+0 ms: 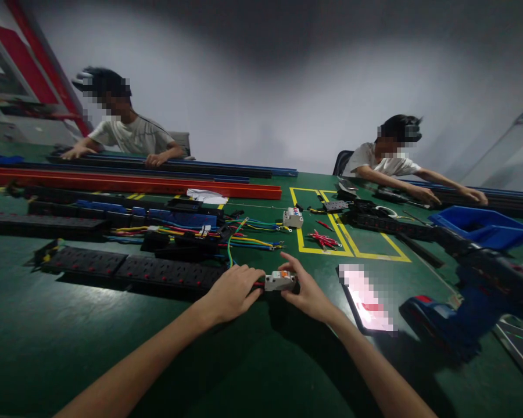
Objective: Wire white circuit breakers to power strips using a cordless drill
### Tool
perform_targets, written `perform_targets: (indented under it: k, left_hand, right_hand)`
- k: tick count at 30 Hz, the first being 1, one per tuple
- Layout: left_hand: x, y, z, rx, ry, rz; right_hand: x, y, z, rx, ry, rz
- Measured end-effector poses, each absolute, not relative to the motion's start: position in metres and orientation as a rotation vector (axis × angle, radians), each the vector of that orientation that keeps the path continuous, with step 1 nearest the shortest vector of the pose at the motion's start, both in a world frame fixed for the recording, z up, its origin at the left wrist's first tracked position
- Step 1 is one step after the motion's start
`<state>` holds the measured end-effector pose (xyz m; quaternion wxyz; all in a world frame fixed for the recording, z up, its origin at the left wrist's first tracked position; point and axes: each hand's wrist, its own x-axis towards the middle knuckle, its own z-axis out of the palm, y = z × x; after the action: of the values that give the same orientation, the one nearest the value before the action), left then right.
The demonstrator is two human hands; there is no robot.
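A small grey circuit breaker with an orange mark lies on the green table between my two hands. My left hand is closed, its fingertips pinching at the breaker's left end where dark wires meet it. My right hand grips the breaker's right end, fingers curled around it. A long black power strip runs to the left of my left hand. Coloured wires in yellow, blue, green and red spread out just beyond the breaker.
A phone lies to the right of my right hand, a blue power drill beyond it. A second breaker, red crimp wires, a blue bin and long red and black rails lie farther back. Two other people work across the table.
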<state>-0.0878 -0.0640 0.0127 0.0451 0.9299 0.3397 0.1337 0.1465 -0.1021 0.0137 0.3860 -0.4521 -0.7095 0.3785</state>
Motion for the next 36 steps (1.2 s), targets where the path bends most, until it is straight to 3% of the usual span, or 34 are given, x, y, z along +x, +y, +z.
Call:
perform_targets:
  k: [9, 21, 36]
  left_hand:
    - [-0.072, -0.081, 0.005, 2.474, 0.999, 0.8]
    - [-0.067, -0.073, -0.021, 2.433, 1.112, 0.683]
    - [-0.061, -0.072, -0.018, 2.507, 1.181, 0.767]
  right_hand:
    - [0.161, -0.099, 0.019, -1.292, -1.941, 0.833]
    - [0.157, -0.101, 0.015, -1.259, -1.952, 0.828]
    - [0.146, -0.098, -0.004, -1.238, -1.97, 0.74]
